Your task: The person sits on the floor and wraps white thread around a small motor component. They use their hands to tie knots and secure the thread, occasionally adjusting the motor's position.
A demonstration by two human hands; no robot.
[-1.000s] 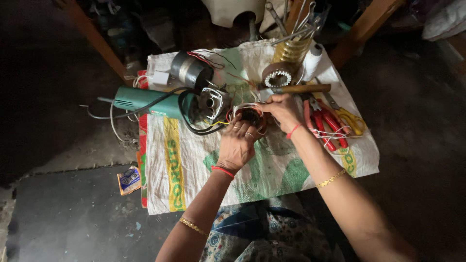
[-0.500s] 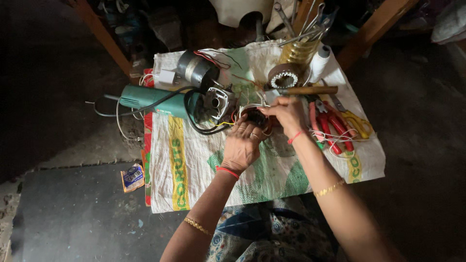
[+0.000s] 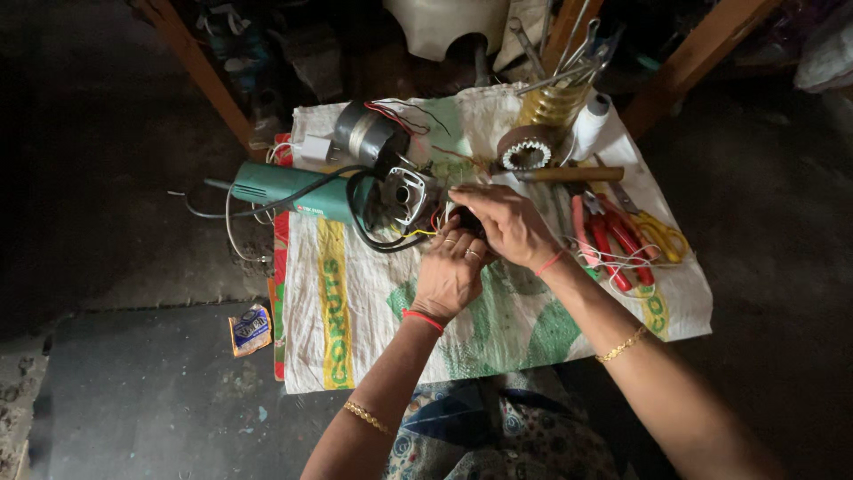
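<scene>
Gripping a small dark wired motor part (image 3: 464, 220) from both sides, just right of the green angle grinder (image 3: 293, 191): left hand (image 3: 451, 276) fingers curled under it, right hand (image 3: 508, 224) fingers pressed over it. Red-handled pliers (image 3: 604, 240) farther right, on the woven sack (image 3: 355, 311).

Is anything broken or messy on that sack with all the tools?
The green power tool looks taken apart: its metal head sits open with loose wires trailing out toward the left hand and right hand. A small packet lies alone on the floor, off the sack.
</scene>
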